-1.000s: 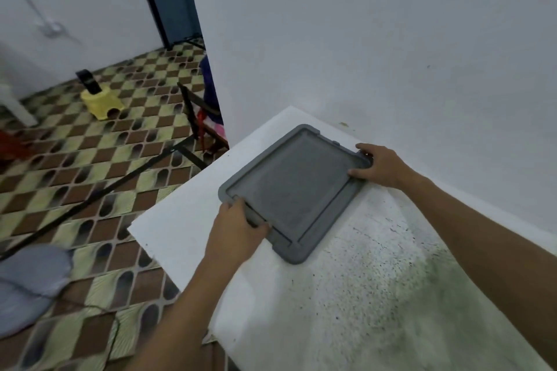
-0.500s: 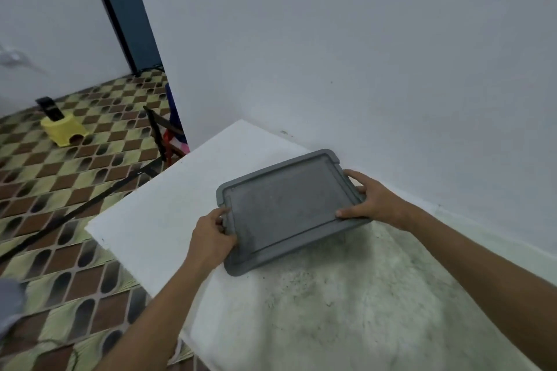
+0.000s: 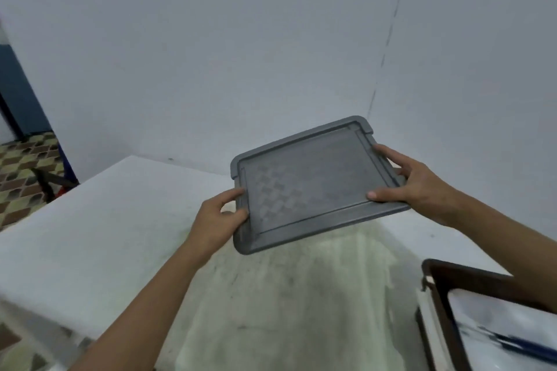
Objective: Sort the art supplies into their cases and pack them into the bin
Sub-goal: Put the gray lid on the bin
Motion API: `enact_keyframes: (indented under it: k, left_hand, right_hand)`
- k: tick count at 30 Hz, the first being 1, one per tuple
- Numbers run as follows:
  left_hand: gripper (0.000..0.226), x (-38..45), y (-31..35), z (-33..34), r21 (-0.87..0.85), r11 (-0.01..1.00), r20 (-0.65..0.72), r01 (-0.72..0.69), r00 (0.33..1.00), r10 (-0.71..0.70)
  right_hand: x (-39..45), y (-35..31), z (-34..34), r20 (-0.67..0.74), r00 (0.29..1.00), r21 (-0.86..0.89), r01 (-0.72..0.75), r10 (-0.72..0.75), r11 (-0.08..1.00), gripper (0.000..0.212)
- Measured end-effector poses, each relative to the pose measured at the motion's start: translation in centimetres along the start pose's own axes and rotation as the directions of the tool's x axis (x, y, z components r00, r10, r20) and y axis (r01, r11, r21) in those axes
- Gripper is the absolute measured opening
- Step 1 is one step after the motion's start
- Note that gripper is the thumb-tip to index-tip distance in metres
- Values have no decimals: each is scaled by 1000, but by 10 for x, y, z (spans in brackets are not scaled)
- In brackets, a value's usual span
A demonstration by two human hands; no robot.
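A flat grey bin lid with a raised rim and a woven pattern hangs in the air above the white table, tilted a little. My left hand grips its near left edge, thumb on top. My right hand grips its right edge, thumb on the top face and fingers spread along the rim. At the lower right, the dark-rimmed bin shows a pale inside with a blue, blurred thing lying in it. My right forearm crosses over the bin's far corner.
A plain pale wall stands right behind the table. The tabletop is stained greenish in the middle. At far left, past the table's edge, lies a patterned tiled floor with a dark metal frame and a blue door post.
The lid rested on the table's far left corner a second ago. Both hands have lifted it and carried it right, and my view has swung right so the bin shows.
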State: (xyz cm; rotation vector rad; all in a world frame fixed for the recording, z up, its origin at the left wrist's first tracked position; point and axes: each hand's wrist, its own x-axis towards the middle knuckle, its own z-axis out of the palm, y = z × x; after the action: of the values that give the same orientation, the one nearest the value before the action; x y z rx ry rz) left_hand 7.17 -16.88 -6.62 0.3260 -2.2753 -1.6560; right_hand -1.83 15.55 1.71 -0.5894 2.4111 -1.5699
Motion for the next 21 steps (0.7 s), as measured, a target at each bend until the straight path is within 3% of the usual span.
enact_keyframes:
  k: [4, 7, 9, 14, 21]
  left_hand:
    - [42, -46, 55, 83, 43, 995, 128, -92, 988, 86]
    - [43, -81, 82, 139, 70, 980, 232, -184, 959, 164]
    - [43, -102, 93, 170, 99, 963, 292, -252, 932, 214]
    - [31, -140, 97, 214, 264, 904, 362, -335, 904, 229]
    - [52, -168, 76, 240, 449, 813, 367, -372, 906, 212]
  right_hand:
    - [-107, 27, -80, -180, 982, -92, -72, 54, 993, 93]
    - [-180, 54, -123, -284, 951, -290, -209, 125, 934, 99]
    - [-223, 71, -139, -314, 929, -317, -296, 195, 901, 102]
    - [-286, 113, -150, -356, 894, -420, -414, 273, 808, 98]
    - [-307, 146, -140, -376, 884, -425, -431, 278, 796, 110]
